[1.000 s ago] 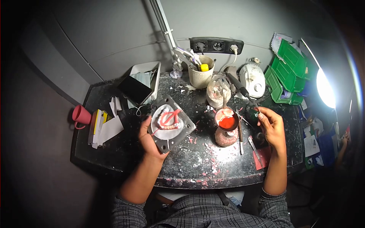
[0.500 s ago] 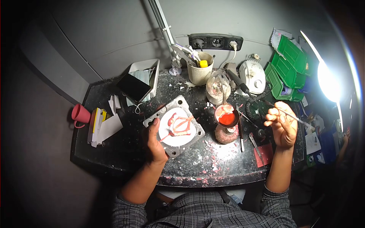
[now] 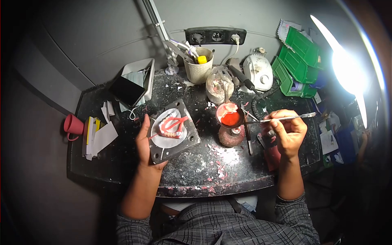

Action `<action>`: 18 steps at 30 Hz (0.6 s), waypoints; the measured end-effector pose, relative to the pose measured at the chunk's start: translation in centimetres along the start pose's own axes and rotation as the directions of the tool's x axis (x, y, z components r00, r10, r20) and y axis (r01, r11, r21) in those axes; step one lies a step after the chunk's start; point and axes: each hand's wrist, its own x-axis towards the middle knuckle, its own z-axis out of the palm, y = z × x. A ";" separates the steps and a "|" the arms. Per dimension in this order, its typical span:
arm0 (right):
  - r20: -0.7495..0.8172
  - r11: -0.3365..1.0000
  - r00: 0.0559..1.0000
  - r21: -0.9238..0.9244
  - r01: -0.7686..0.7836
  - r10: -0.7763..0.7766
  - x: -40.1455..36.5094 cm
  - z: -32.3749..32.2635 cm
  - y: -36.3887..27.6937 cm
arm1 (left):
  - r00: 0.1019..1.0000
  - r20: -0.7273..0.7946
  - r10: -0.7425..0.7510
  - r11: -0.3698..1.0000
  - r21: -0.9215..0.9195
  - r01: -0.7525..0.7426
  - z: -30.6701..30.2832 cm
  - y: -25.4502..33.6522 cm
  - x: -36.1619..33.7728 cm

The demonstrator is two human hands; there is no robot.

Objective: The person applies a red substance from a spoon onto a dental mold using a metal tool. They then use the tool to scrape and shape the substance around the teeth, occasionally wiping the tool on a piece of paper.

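Observation:
My left hand (image 3: 145, 143) grips a square metal denture flask (image 3: 191, 136) by its left edge, thumb on top and the other fingers hidden underneath. White plaster (image 3: 157, 142) fills it, and a denture (image 3: 168, 127) with teeth and red wax strips is set in the plaster. Between the fingertips of my right hand (image 3: 290, 132) is a thin metal wax spatula (image 3: 296, 117), its narrow end pointing left toward the rim of a small pan. Melted red wax (image 3: 231, 119) lies in that pan (image 3: 220, 111), which sits above a round burner (image 3: 230, 139).
A knife (image 3: 248, 141) lies right of the burner, with a red wax sheet (image 3: 271, 157) beyond it. Behind stand a cloudy jar (image 3: 216, 87), a tool cup (image 3: 196, 72) and a white machine (image 3: 258, 73). Phone (image 3: 127, 90) and pink mug (image 3: 74, 125) are leftward. Wax scraps litter the bench (image 3: 183, 171).
The camera view has shifted. The flask has turned and tilted in my left hand. My right hand has brought the spatula from upright-slanting to nearly level, its thin end now close to the pan.

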 end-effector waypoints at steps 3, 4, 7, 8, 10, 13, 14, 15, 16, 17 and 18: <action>-0.057 0.999 0.997 -0.004 -0.053 0.053 -0.2 0.2 0.5 | 0.994 -0.105 0.035 0.999 -0.033 -0.039 -0.9 -0.3 0.0; -0.059 0.998 0.997 -0.007 -0.056 0.056 -0.2 0.3 0.5 | 0.994 -0.106 0.031 0.999 -0.035 -0.035 -1.6 -0.3 0.0; 0.001 0.994 0.997 -0.075 -0.076 0.076 0.1 0.2 0.8 | 0.996 -0.060 0.061 0.995 -0.075 -0.065 -2.8 -0.6 0.2; -0.001 0.994 0.997 -0.078 -0.079 0.079 0.0 0.3 0.8 | 0.997 -0.061 0.056 0.995 -0.077 -0.061 -2.8 -0.7 0.2; -0.024 0.993 0.995 -0.065 -0.101 0.100 0.0 0.6 0.8 | 1.000 0.000 -0.018 0.983 -0.181 0.018 -1.6 -0.6 0.1; -0.018 0.990 0.993 -0.073 -0.117 0.116 0.0 0.5 0.8 | 1.000 -0.025 -0.004 0.998 -0.069 0.002 -0.5 -0.9 -0.4; -0.010 0.989 0.992 -0.077 -0.126 0.126 0.0 0.5 0.8 | 0.999 0.024 -0.022 0.999 -0.047 0.023 -0.5 -0.9 -0.5; -0.010 0.989 0.992 -0.077 -0.129 0.128 -0.1 0.6 0.7 | 1.000 -0.014 -0.001 0.998 -0.068 0.000 -0.1 -1.0 -0.5; -0.028 0.990 0.992 -0.064 -0.127 0.125 -0.1 0.6 0.5 | 1.000 -0.016 -0.002 0.998 -0.068 0.001 0.0 -1.2 -0.6; -0.045 0.991 0.992 -0.052 -0.123 0.121 0.0 0.6 0.3 | 1.000 -0.001 0.006 0.997 -0.082 -0.006 0.1 -1.3 -0.6; -0.045 0.991 0.992 -0.052 -0.123 0.121 0.0 0.5 0.2 | 1.000 0.014 0.014 0.995 -0.095 -0.013 0.3 -1.4 -0.6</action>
